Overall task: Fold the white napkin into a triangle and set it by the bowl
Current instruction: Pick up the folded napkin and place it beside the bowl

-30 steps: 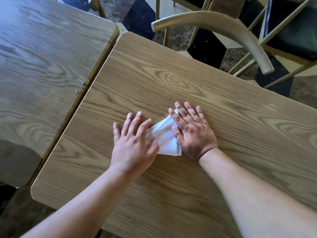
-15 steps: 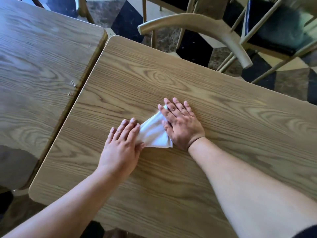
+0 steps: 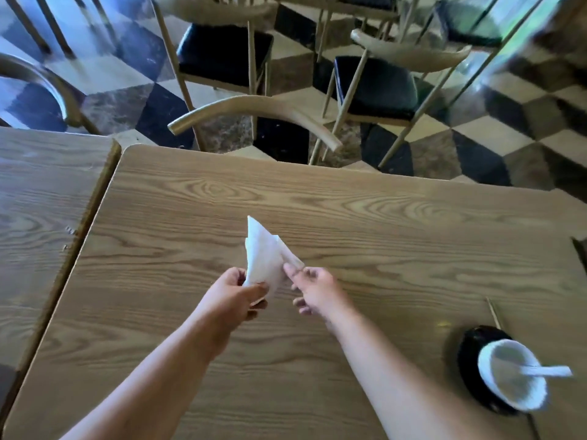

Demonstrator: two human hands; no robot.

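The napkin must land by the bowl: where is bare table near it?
Bare wood lies left of the white bowl on its black saucer, toward the right hand. Beyond it a thin stick crowds; right is the table edge.

wooden table [image 3: 349, 211], second table [image 3: 38, 198] alongside, chairs [image 3: 378, 87], checkered floor [image 3: 521, 122]

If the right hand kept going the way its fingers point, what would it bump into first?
The right hand points up-left at the napkin, which its fingertips already seem to touch. Beyond that lies bare table, though depth is unclear.
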